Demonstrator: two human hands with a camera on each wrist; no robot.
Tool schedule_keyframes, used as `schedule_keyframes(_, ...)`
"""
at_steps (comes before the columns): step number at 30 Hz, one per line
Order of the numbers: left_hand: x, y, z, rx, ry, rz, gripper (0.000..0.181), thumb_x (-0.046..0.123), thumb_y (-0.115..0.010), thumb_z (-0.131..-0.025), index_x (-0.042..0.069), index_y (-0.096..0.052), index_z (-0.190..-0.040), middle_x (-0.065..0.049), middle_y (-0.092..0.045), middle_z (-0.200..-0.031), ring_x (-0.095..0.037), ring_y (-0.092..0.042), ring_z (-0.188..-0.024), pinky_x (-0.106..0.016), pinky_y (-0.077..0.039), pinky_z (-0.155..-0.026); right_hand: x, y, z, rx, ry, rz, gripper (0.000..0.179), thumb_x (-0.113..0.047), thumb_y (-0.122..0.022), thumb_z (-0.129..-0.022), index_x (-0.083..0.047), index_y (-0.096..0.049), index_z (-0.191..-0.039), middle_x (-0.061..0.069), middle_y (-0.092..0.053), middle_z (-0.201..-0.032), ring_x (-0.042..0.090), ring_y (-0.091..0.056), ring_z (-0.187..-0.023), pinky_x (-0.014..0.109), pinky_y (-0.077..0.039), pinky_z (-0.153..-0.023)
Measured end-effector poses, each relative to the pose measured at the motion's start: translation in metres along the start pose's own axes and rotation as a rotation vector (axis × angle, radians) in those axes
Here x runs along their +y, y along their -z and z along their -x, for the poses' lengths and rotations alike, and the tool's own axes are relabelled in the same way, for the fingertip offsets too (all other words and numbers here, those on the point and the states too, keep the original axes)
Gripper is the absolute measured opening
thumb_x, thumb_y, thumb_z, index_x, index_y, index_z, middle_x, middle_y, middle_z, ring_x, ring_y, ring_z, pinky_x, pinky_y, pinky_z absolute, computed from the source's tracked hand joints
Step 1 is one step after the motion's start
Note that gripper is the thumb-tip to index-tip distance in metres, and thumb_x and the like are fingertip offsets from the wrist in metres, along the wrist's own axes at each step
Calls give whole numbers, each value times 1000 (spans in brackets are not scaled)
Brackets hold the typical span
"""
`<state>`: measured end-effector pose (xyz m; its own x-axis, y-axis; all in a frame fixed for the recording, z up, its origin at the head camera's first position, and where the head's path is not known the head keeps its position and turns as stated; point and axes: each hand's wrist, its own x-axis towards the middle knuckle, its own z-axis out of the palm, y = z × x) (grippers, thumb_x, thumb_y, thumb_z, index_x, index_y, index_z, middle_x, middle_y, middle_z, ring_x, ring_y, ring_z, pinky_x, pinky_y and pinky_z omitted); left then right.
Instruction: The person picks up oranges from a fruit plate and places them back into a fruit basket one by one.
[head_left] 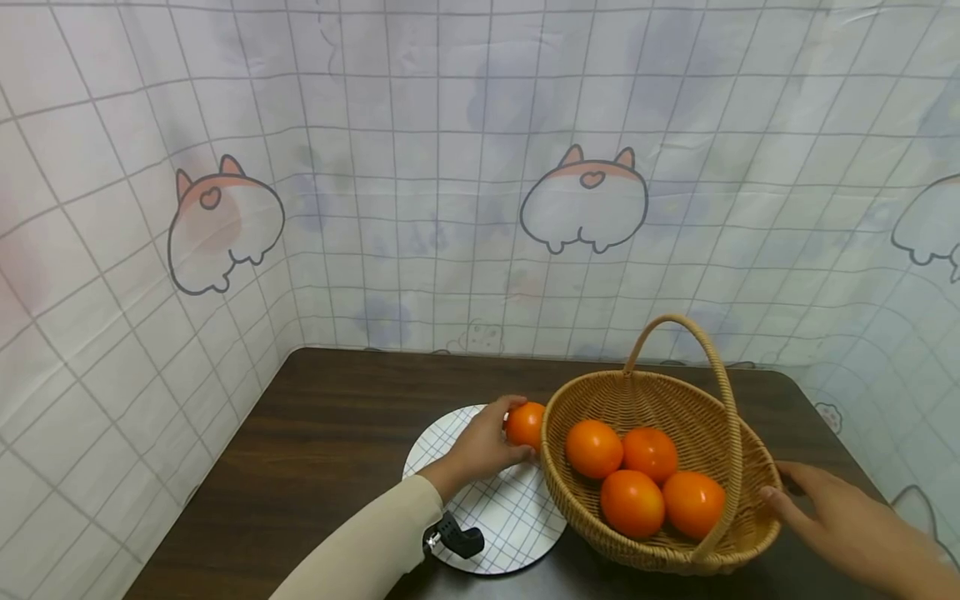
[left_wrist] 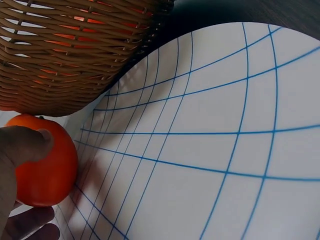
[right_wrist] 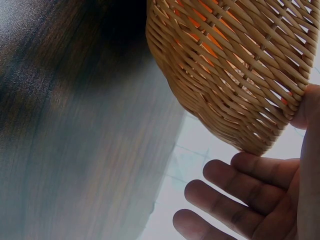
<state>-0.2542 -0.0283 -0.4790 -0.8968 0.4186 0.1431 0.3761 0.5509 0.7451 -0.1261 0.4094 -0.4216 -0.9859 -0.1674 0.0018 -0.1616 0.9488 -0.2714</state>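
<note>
My left hand (head_left: 480, 443) grips a smooth, round orange fruit (head_left: 526, 423), thumb on the near side and fingers round the far side. In the left wrist view this fruit (left_wrist: 47, 167) is close below the woven wall of the wicker basket (left_wrist: 60, 75), and a small dark stem shows on it. At the right end of the basket (head_left: 671, 408), my right hand (head_left: 847, 512) pinches the rim between thumb and index finger. The right wrist view has the other fingers (right_wrist: 225, 202) extended beside the weave. Several similar orange fruits (head_left: 632, 503) lie inside the basket.
A round white plate (head_left: 498, 525) with a blue grid lies under my left forearm, partly behind the basket. The basket's tall arched handle (head_left: 727, 417) rises over its right side. Dark wood tabletop (head_left: 322, 433) extends to the left; a gridded cloth (head_left: 420, 192) hangs behind and at the sides.
</note>
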Motion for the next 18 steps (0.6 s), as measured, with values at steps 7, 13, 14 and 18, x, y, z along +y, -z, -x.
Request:
schedule_keyframes(7, -3, 7, 5, 0, 31, -7, 73, 27, -85, -84, 15, -49, -147, -3, -57, -139, -18, -61, -109, -36, -53, -90, 0, 1, -1, -2, -7, -3, 64, -48, -49, -107, 10, -59, -131, 34, -62, -123, 53, -62, -107, 68, -51, -80)
schedule_keyframes(13, -5, 20, 14, -18, -8, -33, 71, 29, -83, -85, 17, -50, -146, 0, -58, -138, -16, -60, -108, -34, -52, -86, 0, 1, 2, 6, -2, -8, 63, -47, -50, -107, 10, -58, -132, 33, -63, -123, 53, -62, -107, 68, -51, -80)
schedule_keyframes(14, -5, 22, 15, -15, -23, -39, 71, 30, -83, -85, 16, -50, -146, 0, -58, -138, -16, -60, -107, -34, -52, -85, 0, 2, 2, 5, -2, -9, 63, -47, -50, -107, 10, -58, -132, 33, -63, -124, 53, -62, -107, 68, -51, -80)
schedule_keyframes(18, -2, 33, 22, -2, -68, -15, 72, 30, -84, -84, 15, -50, -146, -1, -58, -138, -18, -60, -106, -34, -53, -81, -1, 2, 2, 3, -5, -4, 63, -47, -50, -107, 10, -58, -132, 33, -63, -123, 53, -62, -107, 68, -51, -80)
